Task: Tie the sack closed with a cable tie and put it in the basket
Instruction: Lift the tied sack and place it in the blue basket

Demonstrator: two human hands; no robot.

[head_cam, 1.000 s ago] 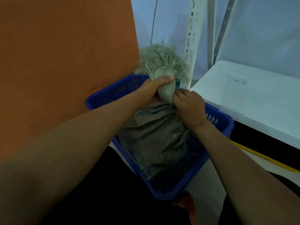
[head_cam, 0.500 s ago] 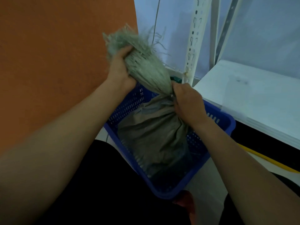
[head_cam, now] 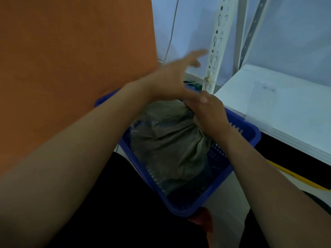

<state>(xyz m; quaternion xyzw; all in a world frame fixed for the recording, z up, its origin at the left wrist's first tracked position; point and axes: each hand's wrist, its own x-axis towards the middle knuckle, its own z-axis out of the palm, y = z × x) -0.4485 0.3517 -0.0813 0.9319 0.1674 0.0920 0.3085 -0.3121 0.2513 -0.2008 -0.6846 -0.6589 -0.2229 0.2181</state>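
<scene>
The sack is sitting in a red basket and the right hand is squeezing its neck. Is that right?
Not quite: the basket is blue, not red, as the head view shows. The rest holds: the sack sits inside it, and the right hand keeps its grip on the bunched neck.

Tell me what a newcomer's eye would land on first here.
First, the grey-green woven sack sitting in the blue perforated plastic basket at centre. The right hand grips its gathered neck at the basket's right side, while the left hand, blurred and open-fingered, hovers above. A large orange panel fills the upper left.
</scene>
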